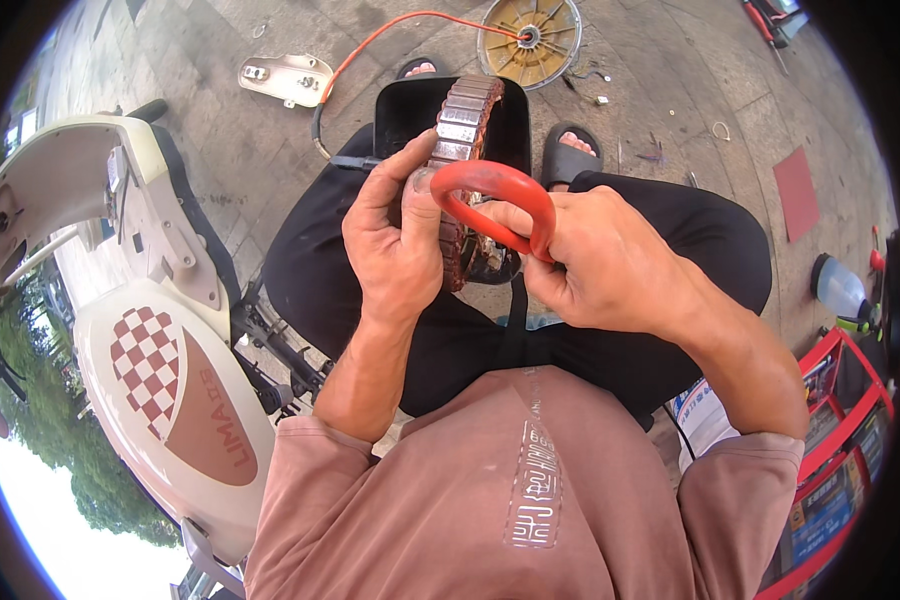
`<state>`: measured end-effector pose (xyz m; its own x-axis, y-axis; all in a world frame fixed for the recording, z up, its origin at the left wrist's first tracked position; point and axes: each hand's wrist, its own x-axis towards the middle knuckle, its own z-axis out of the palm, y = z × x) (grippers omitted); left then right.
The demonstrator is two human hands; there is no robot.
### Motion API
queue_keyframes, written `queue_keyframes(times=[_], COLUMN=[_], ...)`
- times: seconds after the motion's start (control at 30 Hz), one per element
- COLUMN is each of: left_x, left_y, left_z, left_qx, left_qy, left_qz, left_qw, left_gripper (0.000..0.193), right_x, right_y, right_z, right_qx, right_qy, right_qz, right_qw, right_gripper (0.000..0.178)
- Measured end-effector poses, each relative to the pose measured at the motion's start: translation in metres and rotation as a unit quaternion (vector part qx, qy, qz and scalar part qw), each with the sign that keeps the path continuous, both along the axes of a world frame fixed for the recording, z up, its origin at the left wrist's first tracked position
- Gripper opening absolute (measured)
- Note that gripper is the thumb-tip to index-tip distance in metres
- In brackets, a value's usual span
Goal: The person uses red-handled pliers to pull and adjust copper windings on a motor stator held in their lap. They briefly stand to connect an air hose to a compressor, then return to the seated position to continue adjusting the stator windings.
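Note:
In my left hand is a ring-shaped motor stator with metal segments and copper windings, gripped by its near side between thumb and fingers. It stands on edge over a black tub between my knees. My right hand is closed round the red loop handle of what looks like scissors, held against the stator's inner side. The tool's working end is hidden behind the handle and my fingers. My left thumb tip is close to the red loop.
Left stands a cream scooter with checkered panels. Ahead on the paving lie a round hub cover with an orange cable and a cream plate. To the right are a red sheet, a plastic bottle and a red rack.

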<state>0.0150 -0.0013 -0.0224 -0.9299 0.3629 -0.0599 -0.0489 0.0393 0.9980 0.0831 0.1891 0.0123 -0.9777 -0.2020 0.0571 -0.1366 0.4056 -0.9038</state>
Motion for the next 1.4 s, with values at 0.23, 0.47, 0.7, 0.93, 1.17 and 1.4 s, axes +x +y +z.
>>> queue_keyframes(times=[0.23, 0.47, 0.7, 0.93, 1.17, 1.4], left_x=[0.000, 0.004, 0.003, -0.016, -0.095, -0.198], left_y=[-0.003, -0.004, -0.005, -0.027, -0.051, -0.064], left_z=[-0.003, -0.003, 0.000, 0.052, 0.099, 0.044], left_qx=[0.023, 0.031, 0.023, -0.175, -0.258, -0.329], left_qy=[-0.014, -0.028, -0.021, 0.065, 0.133, 0.051], left_qz=[0.011, 0.025, 0.001, -0.091, -0.223, -0.277], left_qw=[1.000, 0.999, 1.000, 0.978, 0.931, 0.901], left_gripper=[0.029, 0.027, 0.038, 0.048, 0.045, 0.042], right_x=[-0.024, -0.017, 0.014, 0.094, 0.072, -0.086], right_y=[0.021, 0.030, 0.040, 0.072, 0.130, 0.161], right_z=[0.005, -0.009, 0.002, 0.047, 0.081, 0.090], right_qx=[0.047, -0.050, -0.198, -0.270, -0.377, -0.153], right_qy=[-0.038, -0.183, -0.209, -0.104, 0.006, -0.035], right_qz=[0.142, 0.144, 0.059, -0.145, -0.213, -0.193], right_qw=[0.988, 0.971, 0.956, 0.946, 0.901, 0.969], right_gripper=[0.019, 0.033, 0.039, 0.046, 0.049, 0.044])
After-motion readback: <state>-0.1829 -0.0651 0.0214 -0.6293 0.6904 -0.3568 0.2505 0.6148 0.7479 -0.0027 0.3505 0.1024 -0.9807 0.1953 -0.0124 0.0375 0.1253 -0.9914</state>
